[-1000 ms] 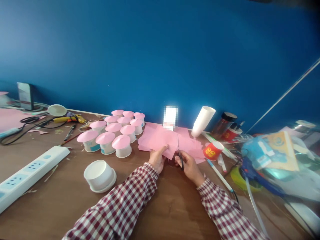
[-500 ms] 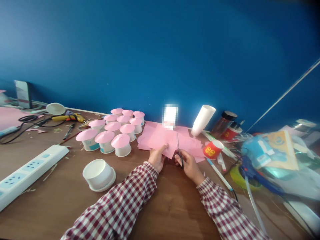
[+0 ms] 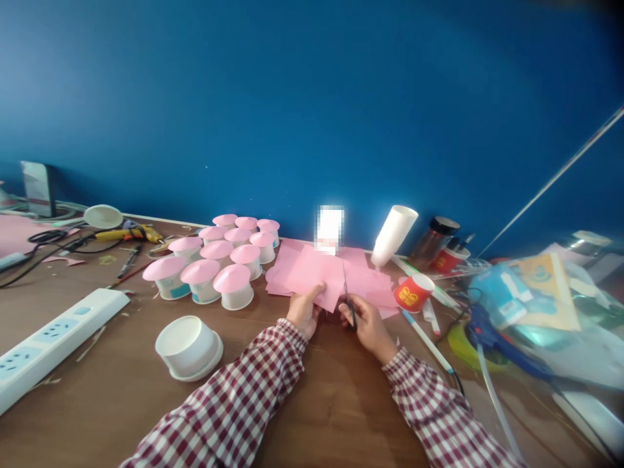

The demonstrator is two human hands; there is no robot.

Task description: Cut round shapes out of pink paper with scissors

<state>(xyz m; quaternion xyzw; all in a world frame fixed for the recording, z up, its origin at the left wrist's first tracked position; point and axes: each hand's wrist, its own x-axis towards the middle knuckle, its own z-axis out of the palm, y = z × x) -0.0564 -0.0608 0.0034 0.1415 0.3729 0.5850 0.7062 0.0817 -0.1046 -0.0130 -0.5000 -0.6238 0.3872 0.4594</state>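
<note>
My left hand [image 3: 304,311] pinches the near edge of a pink paper sheet [image 3: 316,272], thumb on top and fingers underneath. In my right hand [image 3: 368,324] are scissors [image 3: 350,305] with dark handles, their blades pointing away from me along the sheet's right edge. Whether the blades are apart is too small to tell. Beneath and behind the held sheet lies a stack of more pink paper [image 3: 280,276]. To the left stand several white cups topped with shallow pink paper cones [image 3: 199,273].
An upturned white bowl [image 3: 188,344] sits front left, beyond it a power strip [image 3: 58,341] and a yellow glue gun [image 3: 129,233]. On the right are a red paper cup [image 3: 413,292], a leaning stack of white cups [image 3: 394,235], a dark-lidded jar [image 3: 439,240] and a blue glue gun [image 3: 507,348].
The whole view has shifted slightly, so things on the left sit a little further left and lower. Both hands keep their hold on the paper and the scissors, nearly in place.
</note>
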